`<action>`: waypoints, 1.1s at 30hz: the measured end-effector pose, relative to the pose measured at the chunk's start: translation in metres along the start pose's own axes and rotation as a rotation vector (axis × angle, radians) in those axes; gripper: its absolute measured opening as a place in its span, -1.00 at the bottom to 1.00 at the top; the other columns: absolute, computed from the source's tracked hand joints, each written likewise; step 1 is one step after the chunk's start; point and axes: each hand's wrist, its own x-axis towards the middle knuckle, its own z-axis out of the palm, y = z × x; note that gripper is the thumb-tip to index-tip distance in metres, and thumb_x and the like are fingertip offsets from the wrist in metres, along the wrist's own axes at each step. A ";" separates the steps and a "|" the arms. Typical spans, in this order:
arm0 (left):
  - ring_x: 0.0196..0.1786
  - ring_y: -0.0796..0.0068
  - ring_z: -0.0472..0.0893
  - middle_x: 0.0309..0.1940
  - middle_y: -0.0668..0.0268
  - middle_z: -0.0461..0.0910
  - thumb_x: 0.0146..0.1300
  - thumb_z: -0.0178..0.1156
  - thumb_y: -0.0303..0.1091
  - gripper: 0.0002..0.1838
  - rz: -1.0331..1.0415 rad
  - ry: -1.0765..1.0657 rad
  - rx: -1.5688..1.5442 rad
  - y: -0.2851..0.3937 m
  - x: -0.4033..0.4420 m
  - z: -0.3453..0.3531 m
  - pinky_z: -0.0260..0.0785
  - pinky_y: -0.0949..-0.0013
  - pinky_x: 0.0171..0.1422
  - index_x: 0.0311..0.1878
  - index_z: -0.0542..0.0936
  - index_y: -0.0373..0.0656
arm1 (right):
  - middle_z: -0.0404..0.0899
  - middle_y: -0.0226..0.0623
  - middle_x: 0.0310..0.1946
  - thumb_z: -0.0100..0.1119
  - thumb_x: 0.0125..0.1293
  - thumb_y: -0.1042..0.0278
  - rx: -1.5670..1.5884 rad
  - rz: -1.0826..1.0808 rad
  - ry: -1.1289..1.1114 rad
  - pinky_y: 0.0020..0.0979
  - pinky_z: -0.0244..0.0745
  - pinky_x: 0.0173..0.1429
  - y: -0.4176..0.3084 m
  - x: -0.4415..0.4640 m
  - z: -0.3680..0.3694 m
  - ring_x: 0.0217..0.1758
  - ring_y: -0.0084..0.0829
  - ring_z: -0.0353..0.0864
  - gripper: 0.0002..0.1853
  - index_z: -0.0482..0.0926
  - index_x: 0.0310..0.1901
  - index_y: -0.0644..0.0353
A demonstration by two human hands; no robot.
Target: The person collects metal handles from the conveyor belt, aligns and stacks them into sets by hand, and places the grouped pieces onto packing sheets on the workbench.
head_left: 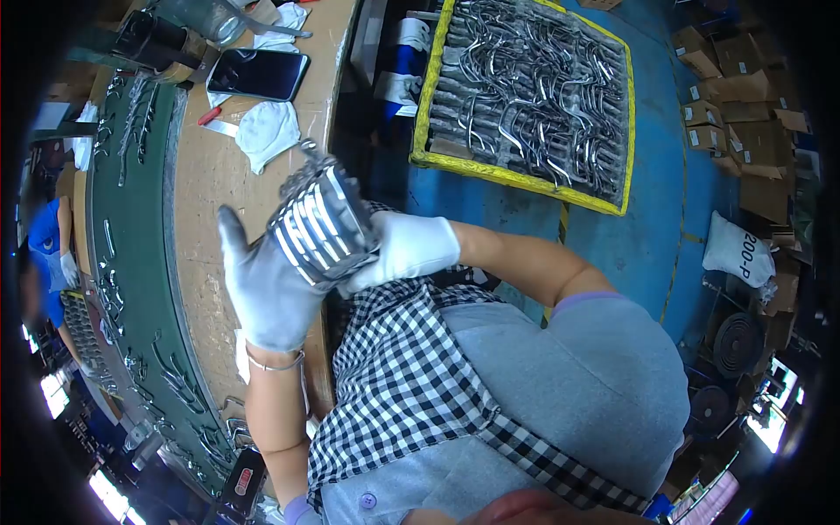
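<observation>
In a white work glove, my left hand is turned up under a bundle of shiny curved metal pieces. Its thumb stands out to the left, away from the bundle, and the other fingers are mostly hidden beneath. My right hand, gloved too, grips the bundle from its right side near the lower end. Several bright bands lie side by side across the bundle, and its far end looks knobbly. What the pieces are for cannot be made out. Both hands hold it above the edge of the wooden bench.
On the bench lie a phone, a white cloth and a red-handled tool. A green conveyor belt carries metal pieces. A yellow-edged crate of curved metal parts stands right. A co-worker in blue is far left.
</observation>
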 end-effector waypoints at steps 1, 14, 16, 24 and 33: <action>0.37 0.06 0.24 0.36 -0.02 0.19 0.33 -0.30 0.31 -0.11 -0.061 -0.059 0.060 0.000 0.007 -0.003 -0.09 -0.04 0.49 0.39 0.08 -0.36 | 0.68 -0.18 -0.37 0.38 0.09 0.18 0.008 0.038 0.032 -0.39 0.52 -0.17 0.001 -0.009 -0.001 -0.34 -0.43 0.64 -0.61 0.63 -0.23 0.41; 0.27 0.09 0.41 0.25 -0.08 0.34 0.43 -0.14 0.02 -0.33 0.226 0.172 0.592 0.063 -0.056 -0.069 0.24 0.12 0.37 0.31 0.22 -0.44 | 0.57 0.19 -0.23 0.08 0.23 0.17 -0.728 0.541 0.866 -0.08 0.43 0.01 0.081 -0.105 -0.145 -0.09 0.11 0.55 -0.61 0.53 -0.06 0.34; 0.28 0.09 0.39 0.25 -0.09 0.34 0.44 -0.14 0.02 -0.34 0.358 0.239 0.562 0.078 -0.087 -0.089 0.21 0.12 0.39 0.31 0.22 -0.44 | 0.56 0.19 -0.16 0.06 0.23 0.24 -1.084 0.542 0.830 -0.05 0.42 0.04 0.096 -0.106 -0.161 -0.06 0.10 0.55 -0.63 0.52 -0.01 0.31; 0.33 0.21 0.34 0.32 0.07 0.30 0.45 -0.13 -0.09 -0.43 0.775 0.515 0.326 0.062 -0.218 -0.153 0.15 0.13 0.44 0.35 0.22 -0.32 | 0.56 0.11 -0.04 0.16 0.18 0.23 -1.142 1.007 0.431 -0.15 0.41 0.16 0.139 -0.089 -0.196 0.05 -0.01 0.55 -0.57 0.50 0.06 0.27; 0.46 0.08 0.09 0.41 0.02 0.12 0.46 -0.26 -0.13 -0.42 1.045 0.416 0.069 0.012 -0.299 -0.194 -0.09 -0.03 0.52 0.39 0.12 -0.35 | 0.56 -0.01 0.02 0.13 0.23 0.29 -1.360 0.290 0.536 -0.26 0.41 0.19 0.007 0.037 -0.124 0.11 -0.18 0.55 -0.59 0.50 0.08 0.29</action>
